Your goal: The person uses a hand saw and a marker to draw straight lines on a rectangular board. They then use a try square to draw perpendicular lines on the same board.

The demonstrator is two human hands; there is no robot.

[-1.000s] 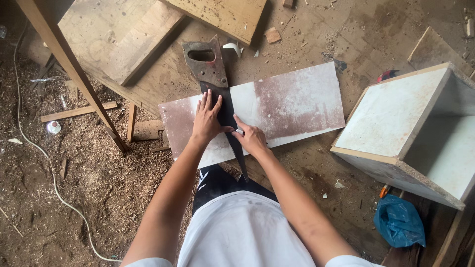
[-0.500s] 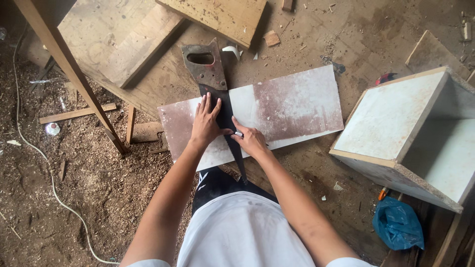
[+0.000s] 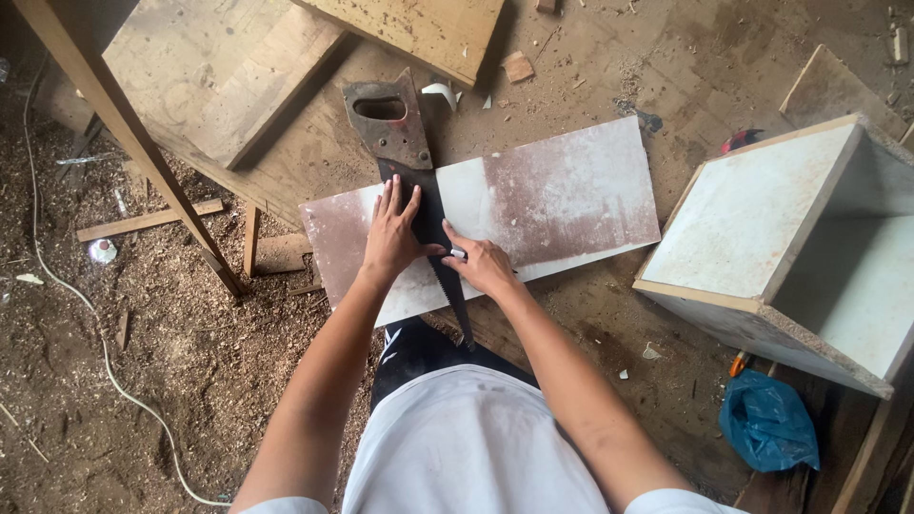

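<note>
While the hand saw point(image 3: 419, 205) lies flat across the white board point(image 3: 562, 195), near its left end, the left hand point(image 3: 392, 231) presses it with spread fingers; the right hand point(image 3: 484, 265) pinches a small pen-like thing. The saw blade looks thin, springy and sharp, so its handle is the safer grip

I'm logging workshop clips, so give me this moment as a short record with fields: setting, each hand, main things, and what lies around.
setting: sawdust-strewn wooden floor
left hand: flat on the saw, pressing it onto the board
right hand: on the board beside the blade, holding a small pale object, possibly a marker
saw: lies across the board, handle away from the person
around: open box, blue bag, white cable
</note>
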